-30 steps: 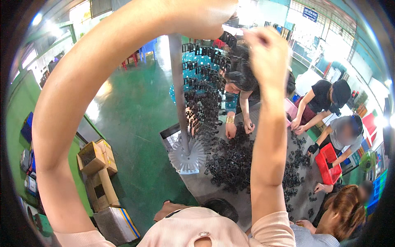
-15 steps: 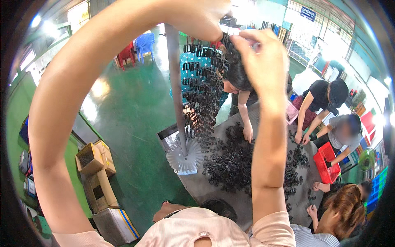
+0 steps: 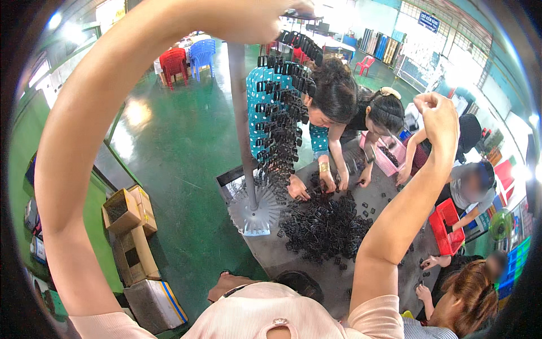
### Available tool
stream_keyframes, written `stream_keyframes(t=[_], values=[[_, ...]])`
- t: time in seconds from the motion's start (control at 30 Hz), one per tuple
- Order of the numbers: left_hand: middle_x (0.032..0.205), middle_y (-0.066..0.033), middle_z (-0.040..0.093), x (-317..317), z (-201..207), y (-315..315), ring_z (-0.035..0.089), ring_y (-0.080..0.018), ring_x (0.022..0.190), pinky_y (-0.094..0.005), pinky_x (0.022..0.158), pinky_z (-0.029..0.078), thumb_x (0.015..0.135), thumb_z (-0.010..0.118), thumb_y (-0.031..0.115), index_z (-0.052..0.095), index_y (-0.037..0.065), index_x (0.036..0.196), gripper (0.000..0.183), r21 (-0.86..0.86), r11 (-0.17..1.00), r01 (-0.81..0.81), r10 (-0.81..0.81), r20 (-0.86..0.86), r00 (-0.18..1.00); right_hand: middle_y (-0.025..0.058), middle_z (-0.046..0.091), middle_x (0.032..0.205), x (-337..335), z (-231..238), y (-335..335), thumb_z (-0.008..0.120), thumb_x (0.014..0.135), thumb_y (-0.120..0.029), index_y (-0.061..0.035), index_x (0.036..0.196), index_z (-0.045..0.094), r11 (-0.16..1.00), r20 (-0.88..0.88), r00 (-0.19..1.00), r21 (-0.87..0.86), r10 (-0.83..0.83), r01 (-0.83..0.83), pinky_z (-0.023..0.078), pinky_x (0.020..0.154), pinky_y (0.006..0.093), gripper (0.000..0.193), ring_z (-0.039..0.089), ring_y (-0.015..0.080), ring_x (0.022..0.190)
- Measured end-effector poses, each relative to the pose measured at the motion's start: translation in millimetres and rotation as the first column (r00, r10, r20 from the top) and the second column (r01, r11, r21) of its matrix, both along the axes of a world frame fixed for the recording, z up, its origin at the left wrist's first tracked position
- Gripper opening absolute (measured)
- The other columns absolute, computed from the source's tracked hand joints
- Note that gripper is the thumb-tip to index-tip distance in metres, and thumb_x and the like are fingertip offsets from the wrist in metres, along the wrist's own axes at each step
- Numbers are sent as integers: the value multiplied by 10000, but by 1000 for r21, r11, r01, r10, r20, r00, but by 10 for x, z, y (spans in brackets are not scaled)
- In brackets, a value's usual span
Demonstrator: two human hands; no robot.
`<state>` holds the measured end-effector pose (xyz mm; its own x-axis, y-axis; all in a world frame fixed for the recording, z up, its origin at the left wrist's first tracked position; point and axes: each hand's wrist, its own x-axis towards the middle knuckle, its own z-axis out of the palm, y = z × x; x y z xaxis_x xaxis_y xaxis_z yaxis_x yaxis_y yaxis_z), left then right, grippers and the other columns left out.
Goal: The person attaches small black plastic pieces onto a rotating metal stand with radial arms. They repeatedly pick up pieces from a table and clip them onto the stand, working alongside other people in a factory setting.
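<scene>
My left hand (image 3: 265, 21) is raised to the top edge, closed around something dark at the head of a grey metal pole (image 3: 241, 107). What it grips is mostly cut off. Below it, many small black plastic pieces, buckle-like in shape, hang in tiered strands (image 3: 279, 113) beside the pole. My right hand (image 3: 439, 116) is lifted to the right, apart from the strands, its fingers curled and pinched together; anything between them is hidden. A slotted silver disc (image 3: 253, 213) surrounds the pole's foot on the table. A heap of loose black pieces (image 3: 324, 229) lies right of it.
Co-workers' hands (image 3: 327, 181) reach over the far side of the grey table (image 3: 265, 248). A pink basket (image 3: 387, 161) and a red crate (image 3: 446, 226) stand along the right. Cardboard boxes (image 3: 132, 254) sit on the floor at left; red chairs (image 3: 174, 65) stand farther off.
My right hand has left the top of the strands and moved right and down. My left hand has shifted slightly left. The hanging strands have swung, and the co-workers' hands have moved at the heap.
</scene>
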<state>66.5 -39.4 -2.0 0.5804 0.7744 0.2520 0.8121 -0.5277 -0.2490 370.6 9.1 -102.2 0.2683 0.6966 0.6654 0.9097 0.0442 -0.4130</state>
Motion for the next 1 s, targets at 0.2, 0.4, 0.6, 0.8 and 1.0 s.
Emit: stream_keyframes(t=[0.2, 0.4, 0.6, 0.8, 1.0], values=[[1149, -310, 583, -21, -67, -337, 577, -357, 1092, -405, 958, 442, 841, 556, 262, 513, -48, 1261, 523, 74, 996, 58, -58, 7, 998, 122, 697, 932, -849, -127, 290, 720, 797, -268, -62, 1000, 730, 752, 266, 871, 440, 413, -491, 496, 767, 323, 289, 663, 232, 815], [767, -258, 657, 213, -34, -313, 640, -357, 673, -435, 648, 509, 797, 556, 237, 618, -76, 973, 365, 22, 998, 59, -58, -32, 998, 142, 675, 881, -1568, -270, 393, 656, 813, -142, -70, 945, 720, 661, 211, 905, 625, 370, -416, 499, 727, 368, 164, 646, 316, 769], [722, -294, 630, 271, -66, -31, 645, -408, 696, -455, 650, 513, 675, 586, 61, 662, -91, 740, 182, 97, 995, -13, 21, -75, 997, 94, 661, 805, -1469, -197, 439, 665, 810, -121, -51, 878, 713, 664, 19, 824, 582, 567, -470, 474, 679, 293, 108, 636, 189, 704], [722, -285, 627, 337, -4, -201, 652, -393, 713, -428, 643, 518, 704, 580, 21, 649, -96, 731, 139, 140, 981, 136, -132, -37, 990, 24, 687, 818, -1237, -116, 287, 626, 873, -86, 20, 841, 704, 528, -144, 562, 585, 815, -615, 439, 710, 233, 135, 592, 89, 750], [779, -294, 637, 236, -21, -117, 650, -393, 705, -441, 659, 525, 702, 547, -22, 640, -111, 822, 176, 181, 970, 165, -149, -96, 984, 22, 703, 889, -912, -146, 197, 680, 846, -182, -34, 886, 727, 497, -244, 438, 531, 865, -686, 366, 765, 216, 161, 564, 63, 826]])
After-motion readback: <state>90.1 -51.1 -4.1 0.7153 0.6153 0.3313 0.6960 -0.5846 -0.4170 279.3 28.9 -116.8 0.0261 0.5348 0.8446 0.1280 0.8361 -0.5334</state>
